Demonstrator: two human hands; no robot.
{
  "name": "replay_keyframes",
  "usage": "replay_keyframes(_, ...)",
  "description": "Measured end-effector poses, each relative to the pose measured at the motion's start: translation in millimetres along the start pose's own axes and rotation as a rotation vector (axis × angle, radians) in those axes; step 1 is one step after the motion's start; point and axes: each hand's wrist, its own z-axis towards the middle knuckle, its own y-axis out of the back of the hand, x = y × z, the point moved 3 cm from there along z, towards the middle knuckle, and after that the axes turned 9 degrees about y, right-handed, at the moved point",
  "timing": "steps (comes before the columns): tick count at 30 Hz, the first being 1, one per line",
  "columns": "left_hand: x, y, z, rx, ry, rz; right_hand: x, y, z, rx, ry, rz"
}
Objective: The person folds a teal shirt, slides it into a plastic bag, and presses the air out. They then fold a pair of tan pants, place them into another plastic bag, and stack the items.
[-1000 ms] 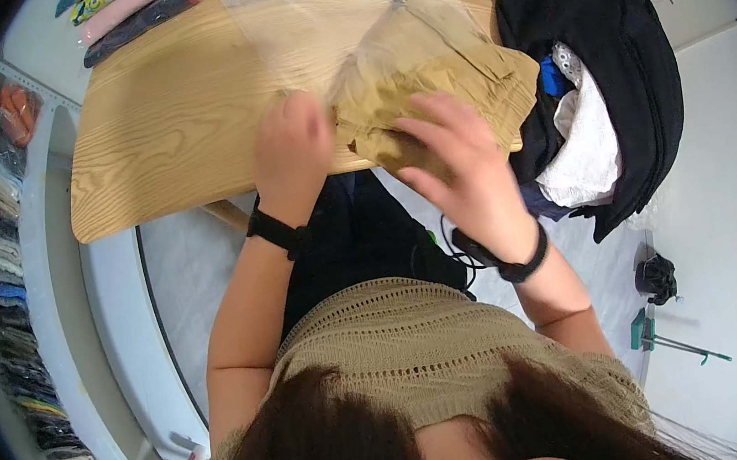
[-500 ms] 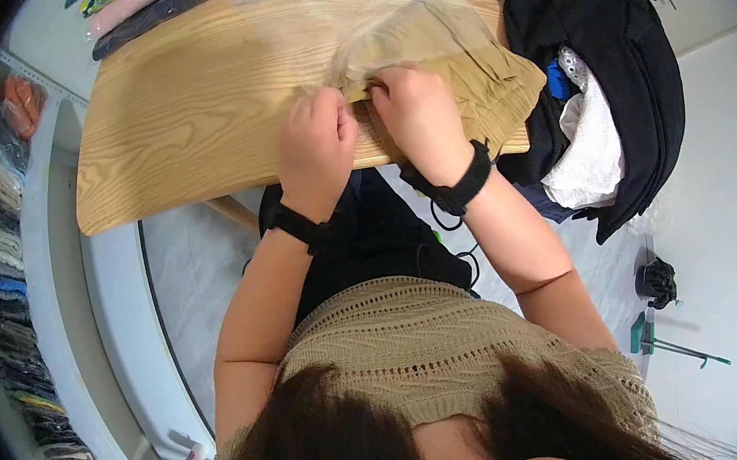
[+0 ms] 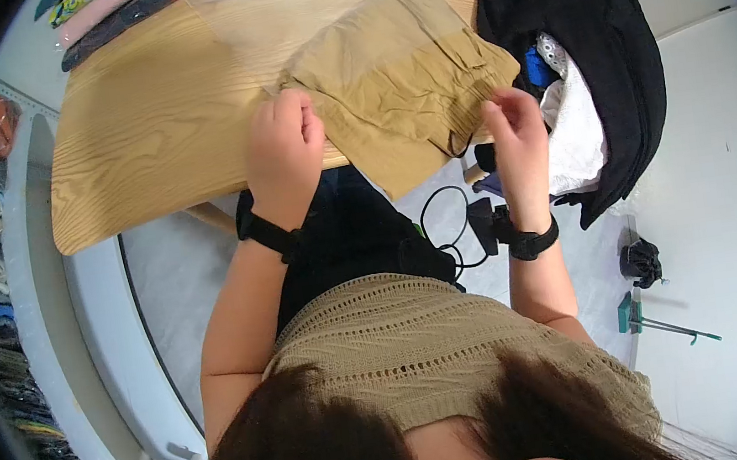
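Observation:
A tan garment (image 3: pixel 402 125) with a gathered, elastic-looking edge lies on the table, one corner drooping over the front edge. Its far part is under or inside a clear plastic bag (image 3: pixel 261 32). My left hand (image 3: pixel 284 144) is closed at the left side of the garment, pinching the bag's edge, though the fingertips are partly hidden. At the gathered right edge, my right hand (image 3: pixel 517 129) has its fingers curled in a pinch on the fabric. Both wrists wear black bands.
Folded clothes in bags (image 3: pixel 117 17) lie at the wooden table's (image 3: pixel 143 120) far left. A black garment (image 3: pixel 584 38) and a white cloth (image 3: pixel 578 135) are heaped at the right. Packed clothing lines a shelf (image 3: pixel 36 298) on the left. A black cable (image 3: pixel 442 230) hangs below.
My right hand has moved right, from beside the left hand to the garment's right edge. The garment is spread wider and its near corner now shows. The left hand has shifted slightly left.

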Motion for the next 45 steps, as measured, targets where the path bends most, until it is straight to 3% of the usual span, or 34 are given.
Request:
replay_keyframes(2,-2.5,-1.0,0.9,-0.027,-0.022,0.014,-17.1,12.0,-5.6,-0.079,-0.066,0.007)
replay_keyframes(4,-3.2,-0.1,0.7,-0.051,-0.050,0.037,-18.3,9.4,-22.0,0.000,-0.333,0.355)
replay_keyframes(5,-3.1,-0.3,0.7,-0.044,-0.052,0.043,-15.1,11.5,-22.1,-0.006,-0.336,0.356)
replay_keyframes(7,-3.1,-0.7,1.2,-0.044,-0.061,0.047,-6.6,8.7,-18.6,0.100,-0.503,0.865)
replay_keyframes(8,-2.3,-0.7,0.6,-0.029,-0.054,0.062,-7.3,9.2,-15.2,0.050,-0.630,1.003)
replay_keyframes(9,-2.0,-0.8,0.5,-0.017,-0.046,0.077,-11.3,9.7,-9.2,0.050,-0.620,1.007)
replay_keyframes(11,-2.1,-0.5,0.5,-0.030,-0.046,0.073,-13.9,0.6,-0.8,0.151,-0.825,1.355)
replay_keyframes(13,-2.4,-0.5,-0.3,-0.041,-0.037,0.070,-7.5,-9.8,5.6,0.198,-0.827,1.329)
replay_keyframes(15,-2.8,-0.4,-0.8,-0.022,0.013,0.060,-4.0,-25.0,13.1,0.443,-0.642,1.256)
replay_keyframes(19,-1.2,2.3,-3.8,-0.013,0.031,0.073,8.1,-37.0,24.4,0.452,-0.610,1.050)
replay_keyframes(25,-1.8,6.1,-7.1,0.036,0.098,0.023,-0.8,-67.2,32.9,0.394,-0.802,1.311)
replay_keyframes(27,-20.5,15.4,-13.6,-0.175,-0.051,-0.074,-4.7,-70.4,36.9,0.373,-0.825,1.339)
replay_keyframes(29,-45.0,12.9,-38.3,0.132,-0.318,-0.215,-5.1,-71.1,40.4,0.407,-0.844,1.370)
replay_keyframes(31,-61.2,-7.2,-59.4,0.463,-0.364,-0.207,-4.5,-71.5,46.3,0.465,-0.858,1.450)
replay_keyframes(32,-63.9,-17.1,-61.1,0.369,-0.426,-0.155,-7.5,-69.0,50.9,0.634,-0.845,1.578)
replay_keyframes(34,-68.2,-31.7,-55.8,0.269,-0.496,-0.105,-1.0,-69.8,51.6,0.639,-0.815,1.590)
replay_keyframes(36,-67.6,-43.1,-47.0,0.219,-0.379,0.163,1.5,-72.3,53.7,0.610,-0.817,1.585)
replay_keyframes(37,-68.9,-46.8,-46.6,0.210,-0.383,0.166,4.3,-72.7,52.7,0.617,-0.807,1.584)
replay_keyframes(39,-61.0,-59.6,-43.1,0.347,-0.168,0.346,14.3,-72.3,47.0,0.536,-0.824,1.447)
replay_keyframes(40,-60.1,-65.3,-42.6,0.384,-0.150,0.404,9.8,-71.5,47.5,0.588,-0.922,1.498)
replay_keyframes(43,-53.0,-72.7,-43.3,0.344,-0.200,0.495,7.4,-82.0,50.0,0.580,-0.835,1.425)
replay_keyframes(45,-52.8,-68.2,-41.3,0.263,-0.237,0.478,9.7,-92.6,56.0,0.665,-0.886,1.523)
